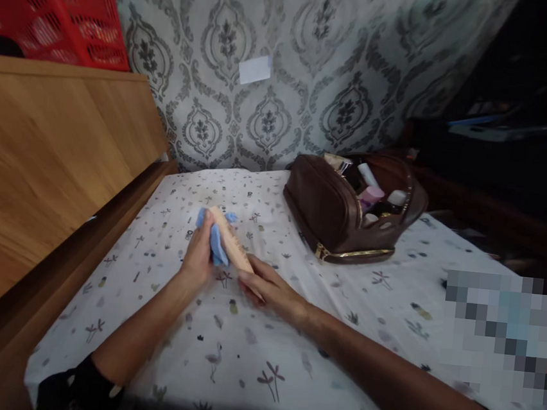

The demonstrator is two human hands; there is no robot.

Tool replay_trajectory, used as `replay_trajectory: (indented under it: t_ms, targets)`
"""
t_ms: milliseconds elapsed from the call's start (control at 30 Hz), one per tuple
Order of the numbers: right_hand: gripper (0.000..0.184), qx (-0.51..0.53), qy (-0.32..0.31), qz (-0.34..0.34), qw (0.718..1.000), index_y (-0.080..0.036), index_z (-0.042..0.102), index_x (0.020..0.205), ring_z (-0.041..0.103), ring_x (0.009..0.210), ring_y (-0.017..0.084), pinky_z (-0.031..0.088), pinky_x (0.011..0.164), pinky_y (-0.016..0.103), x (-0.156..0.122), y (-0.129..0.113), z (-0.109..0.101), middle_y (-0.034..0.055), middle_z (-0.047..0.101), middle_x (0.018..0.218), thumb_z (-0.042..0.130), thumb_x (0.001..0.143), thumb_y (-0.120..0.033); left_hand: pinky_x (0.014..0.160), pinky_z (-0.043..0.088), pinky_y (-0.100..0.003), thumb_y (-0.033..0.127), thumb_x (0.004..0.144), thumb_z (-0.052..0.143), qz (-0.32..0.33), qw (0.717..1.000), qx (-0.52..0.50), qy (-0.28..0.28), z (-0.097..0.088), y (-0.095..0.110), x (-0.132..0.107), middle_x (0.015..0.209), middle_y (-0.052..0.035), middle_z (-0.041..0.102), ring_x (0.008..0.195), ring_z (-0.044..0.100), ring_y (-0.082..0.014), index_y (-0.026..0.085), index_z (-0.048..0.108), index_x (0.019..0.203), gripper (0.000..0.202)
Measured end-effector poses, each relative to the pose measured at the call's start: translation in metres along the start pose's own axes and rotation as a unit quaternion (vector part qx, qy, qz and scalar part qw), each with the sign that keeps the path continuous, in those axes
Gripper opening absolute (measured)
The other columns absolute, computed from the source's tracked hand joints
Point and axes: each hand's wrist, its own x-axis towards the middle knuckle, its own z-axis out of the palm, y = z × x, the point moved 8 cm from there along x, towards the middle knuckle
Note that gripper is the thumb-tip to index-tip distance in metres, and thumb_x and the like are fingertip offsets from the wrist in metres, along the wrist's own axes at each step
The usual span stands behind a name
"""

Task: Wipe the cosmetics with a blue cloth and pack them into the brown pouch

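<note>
Over the middle of the cloth-covered table, a long peach-coloured tube-like item [232, 241] slants between my two hands. Small print runs along it, too blurred to read. My left hand [198, 249] is closed around its upper end, with a crumpled blue cloth [217, 248] pressed against the item. Part of the blue cloth sticks out beyond the far side. The fingers of my right hand [272, 287] grip the lower end.
A brown cosmetic bag [322, 206] stands unzipped at the back right, with several bottles and tubes inside. The table cover [238, 369] is white with printed plants. Wooden furniture [59, 165] borders the left, bearing a red basket [83, 16]. Patterned wallpaper [267, 120] rises behind.
</note>
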Motion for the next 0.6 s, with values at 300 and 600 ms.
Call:
replay_trajectory:
  t_ms: [300, 600]
  targets:
    - [0.051, 0.273, -0.141, 0.086, 0.948, -0.016, 0.058, 0.082, 0.049, 0.050, 0.008, 0.032, 0.039, 0.018, -0.012, -0.009, 0.023, -0.0012, 0.059, 0.067, 0.065, 0.078, -0.066, 0.047, 0.050, -0.024, 0.071, 0.063, 0.076, -0.066, 0.994, -0.028, -0.082, 0.033, 0.003, -0.008, 0.068, -0.0041, 0.070, 0.052, 0.063, -0.0155, 0.013, 0.067, 0.082, 0.062]
    - [0.070, 0.368, -0.172, 0.128, 0.905, -0.006, 0.061, 0.106, 0.075, 0.075, 0.020, 0.047, 0.044, 0.016, -0.006, 0.003, 0.019, 0.0154, 0.072, 0.086, 0.012, 0.104, -0.055, 0.057, 0.058, -0.024, 0.063, 0.076, 0.072, -0.079, 0.971, -0.116, -0.196, 0.056, 0.023, -0.003, 0.079, -0.0027, 0.072, 0.061, 0.068, -0.0147, 0.014, 0.065, 0.090, 0.052]
